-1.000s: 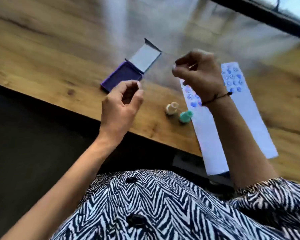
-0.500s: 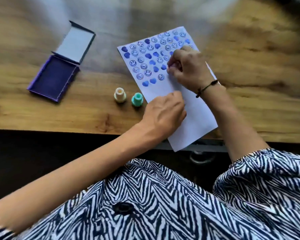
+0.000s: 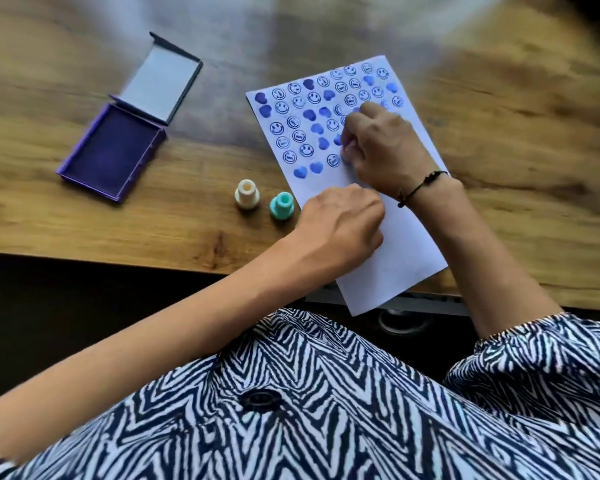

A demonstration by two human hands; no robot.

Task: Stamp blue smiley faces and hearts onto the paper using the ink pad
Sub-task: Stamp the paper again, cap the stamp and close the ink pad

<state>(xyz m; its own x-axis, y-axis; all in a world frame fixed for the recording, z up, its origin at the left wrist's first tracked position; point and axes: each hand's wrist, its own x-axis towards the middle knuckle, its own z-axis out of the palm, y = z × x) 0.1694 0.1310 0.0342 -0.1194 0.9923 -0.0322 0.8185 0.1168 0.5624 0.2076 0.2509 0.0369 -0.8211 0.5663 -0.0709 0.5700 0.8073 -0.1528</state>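
A white paper point(image 3: 404, 247) lies tilted on the wooden table, its upper half covered with blue smiley faces and hearts point(image 3: 305, 133). My right hand point(image 3: 383, 147) is a closed fist pressed down on the stamped area, gripping a small stamp that its fingers almost hide. My left hand point(image 3: 341, 226) rests with curled fingers on the paper's left edge, holding nothing. The purple ink pad point(image 3: 113, 152) lies open at the left with its lid point(image 3: 160, 83) folded back. A cream stamp point(image 3: 247, 195) and a teal stamp point(image 3: 281, 205) stand between pad and paper.
The wooden table point(image 3: 520, 140) ends in a front edge point(image 3: 118, 251) close to my body, with dark floor below. The paper's lower corner overhangs that edge above a grey metal bracket point(image 3: 416, 301). My zebra-patterned shirt fills the bottom of the view.
Both hands came down from the air onto the paper; my view tilted down. In the last half second the right fist stayed pressed on the stamped rows and the left hand stayed on the paper.
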